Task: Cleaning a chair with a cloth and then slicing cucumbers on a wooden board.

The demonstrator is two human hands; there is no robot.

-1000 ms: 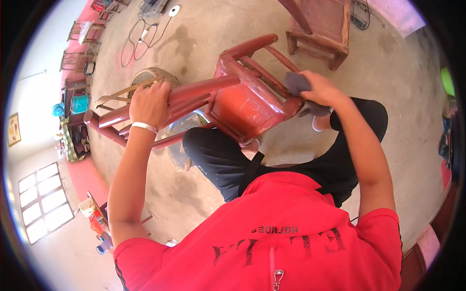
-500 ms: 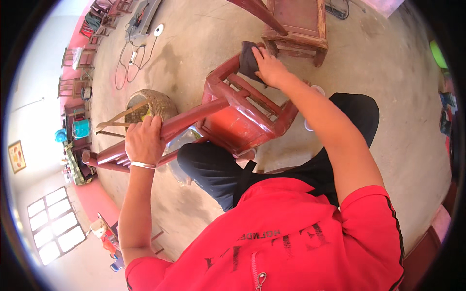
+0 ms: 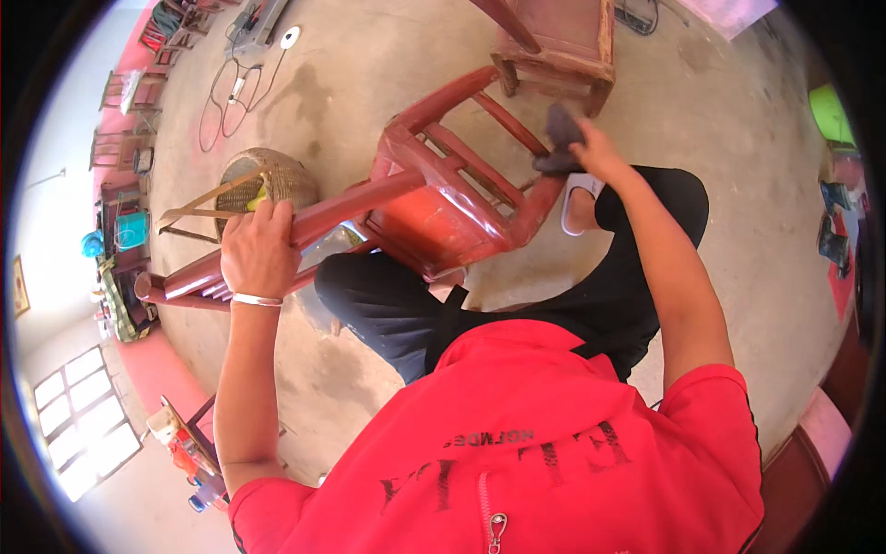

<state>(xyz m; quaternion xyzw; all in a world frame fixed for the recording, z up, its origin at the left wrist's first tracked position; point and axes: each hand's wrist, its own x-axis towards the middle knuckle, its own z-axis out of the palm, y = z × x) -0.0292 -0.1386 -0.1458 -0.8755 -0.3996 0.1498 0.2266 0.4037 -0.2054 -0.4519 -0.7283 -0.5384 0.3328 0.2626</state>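
Observation:
A dark red wooden chair (image 3: 434, 222) lies tipped over in front of my knees, its legs pointing away and to the right. My left hand (image 3: 261, 247) is closed round a post of its backrest, left of the seat. In my right hand (image 3: 598, 152) is a dark cloth (image 3: 561, 143), blurred by motion. The cloth is at the end of a chair leg, above my foot, and its lower part seems to touch the wood.
Left of the chair stands a woven basket (image 3: 295, 175) with a wooden handle. Another worn wooden chair (image 3: 558, 42) stands beyond. A power cord (image 3: 240, 88) lies on the concrete floor at upper left. A green basin (image 3: 831, 115) is at far right.
My right hand has moved right and nearer with the cloth, from one chair leg to the other. My left hand keeps its hold on the chair, and the whole view has shifted slightly.

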